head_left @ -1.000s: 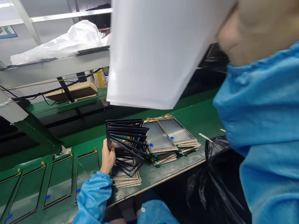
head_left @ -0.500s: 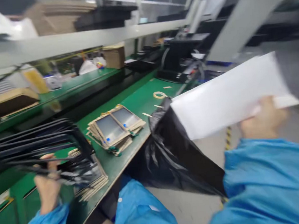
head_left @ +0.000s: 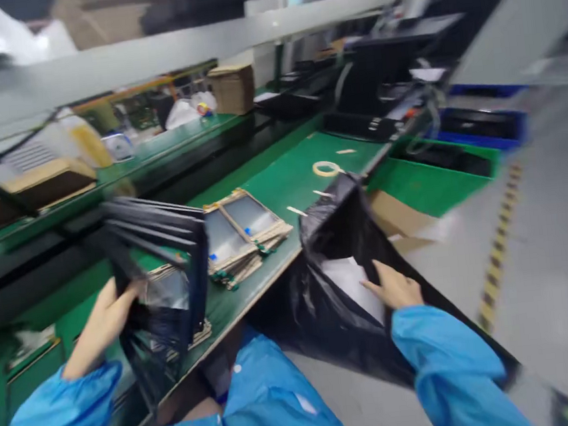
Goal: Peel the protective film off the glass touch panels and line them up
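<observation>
A bunch of thin black frames (head_left: 197,261), fanned and tilted, is in the left hand (head_left: 104,323), raised above the surface (head_left: 280,173). The left fingers are clamped on the side of the frames nearest them; motion blur hides how many there are. Below the frames and to the right of those fingers, a pile of panels (head_left: 168,288) shows through the openings.

The right hand (head_left: 396,288) is at the mouth of a black bag (head_left: 319,320), its thumb apart from the forefinger. The right fingers are over the bag's edge, but I cannot tell whether they grip it. Just left of them, a white sheet (head_left: 348,280) lies inside the bag.

Between the two hands, and farther off than the right fingers, two stacks of panels (head_left: 251,213) sit side by side on the surface. Beyond the right fingers are pale strips (head_left: 296,211) and a roll of tape (head_left: 316,169). Past the bag from the right fingers are a piece of cardboard (head_left: 399,215), then a green bin (head_left: 432,182) and blue bins (head_left: 521,130).
</observation>
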`<state>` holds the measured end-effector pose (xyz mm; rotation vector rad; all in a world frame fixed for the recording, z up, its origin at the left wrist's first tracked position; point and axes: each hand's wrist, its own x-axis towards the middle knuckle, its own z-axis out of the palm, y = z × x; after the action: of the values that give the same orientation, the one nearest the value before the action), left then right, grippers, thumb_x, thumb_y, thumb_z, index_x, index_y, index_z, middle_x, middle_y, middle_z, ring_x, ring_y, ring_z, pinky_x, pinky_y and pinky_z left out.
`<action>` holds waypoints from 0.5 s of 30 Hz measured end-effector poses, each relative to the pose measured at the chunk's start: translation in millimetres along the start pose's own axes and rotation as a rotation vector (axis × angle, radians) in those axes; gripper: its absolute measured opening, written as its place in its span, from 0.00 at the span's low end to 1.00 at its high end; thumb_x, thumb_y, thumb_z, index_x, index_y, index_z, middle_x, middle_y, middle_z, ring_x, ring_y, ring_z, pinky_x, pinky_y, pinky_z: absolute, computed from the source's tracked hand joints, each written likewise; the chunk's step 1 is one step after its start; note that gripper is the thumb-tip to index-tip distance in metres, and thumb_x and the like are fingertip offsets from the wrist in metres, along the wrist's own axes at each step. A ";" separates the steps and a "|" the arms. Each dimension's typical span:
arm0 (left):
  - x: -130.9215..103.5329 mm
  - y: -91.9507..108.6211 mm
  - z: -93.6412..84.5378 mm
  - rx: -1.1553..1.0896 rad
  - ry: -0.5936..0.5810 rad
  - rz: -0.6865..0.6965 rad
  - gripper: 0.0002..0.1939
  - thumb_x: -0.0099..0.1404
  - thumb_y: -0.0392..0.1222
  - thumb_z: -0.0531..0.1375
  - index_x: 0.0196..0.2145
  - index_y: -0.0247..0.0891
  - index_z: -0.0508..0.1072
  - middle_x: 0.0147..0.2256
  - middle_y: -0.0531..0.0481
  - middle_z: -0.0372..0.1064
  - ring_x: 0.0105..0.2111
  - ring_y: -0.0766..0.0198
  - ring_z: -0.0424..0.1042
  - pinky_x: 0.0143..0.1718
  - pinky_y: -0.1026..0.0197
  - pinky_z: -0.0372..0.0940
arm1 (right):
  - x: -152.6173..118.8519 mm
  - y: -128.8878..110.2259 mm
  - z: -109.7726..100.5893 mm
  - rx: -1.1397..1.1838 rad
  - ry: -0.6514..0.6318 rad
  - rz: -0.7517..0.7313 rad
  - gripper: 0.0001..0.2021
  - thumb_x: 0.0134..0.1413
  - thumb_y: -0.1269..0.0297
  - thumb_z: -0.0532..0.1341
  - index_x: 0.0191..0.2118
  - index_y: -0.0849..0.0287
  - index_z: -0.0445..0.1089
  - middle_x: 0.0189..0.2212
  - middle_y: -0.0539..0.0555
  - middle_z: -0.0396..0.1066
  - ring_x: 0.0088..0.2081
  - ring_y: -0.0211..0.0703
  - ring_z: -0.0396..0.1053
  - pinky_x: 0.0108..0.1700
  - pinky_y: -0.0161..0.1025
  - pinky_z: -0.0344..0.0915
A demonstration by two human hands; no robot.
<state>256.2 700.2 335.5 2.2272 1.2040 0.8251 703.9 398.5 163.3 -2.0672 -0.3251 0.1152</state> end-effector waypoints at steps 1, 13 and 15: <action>1.8 8.3 -3.5 0.002 -0.038 0.009 0.17 0.55 0.54 0.53 0.32 0.38 0.71 0.27 0.51 0.72 0.28 0.59 0.69 0.31 0.60 0.67 | 2.9 -13.8 6.9 -0.044 -0.042 -0.077 0.15 0.35 0.55 0.65 0.32 0.57 0.69 0.37 0.64 0.71 0.46 0.68 0.66 0.54 0.64 0.55; -39.7 73.7 -18.4 0.858 -0.233 0.182 0.12 0.59 0.25 0.49 0.35 0.35 0.68 0.33 0.42 0.67 0.34 0.53 0.67 0.35 0.55 0.63 | -187.2 -281.8 98.5 -0.136 -0.436 -1.583 0.36 0.52 0.52 0.65 0.61 0.67 0.55 0.61 0.67 0.53 0.63 0.62 0.47 0.61 0.64 0.46; -54.1 69.6 -18.8 0.941 -0.191 0.202 0.11 0.62 0.27 0.48 0.35 0.34 0.68 0.32 0.42 0.67 0.34 0.53 0.67 0.34 0.55 0.62 | -207.1 -294.7 125.4 -0.242 -0.520 -1.628 0.35 0.49 0.58 0.67 0.60 0.69 0.57 0.60 0.68 0.56 0.62 0.62 0.50 0.62 0.64 0.46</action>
<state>259.4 621.2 378.8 3.1057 1.4702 0.0544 424.5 583.5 345.4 -1.3747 -2.2454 -0.3994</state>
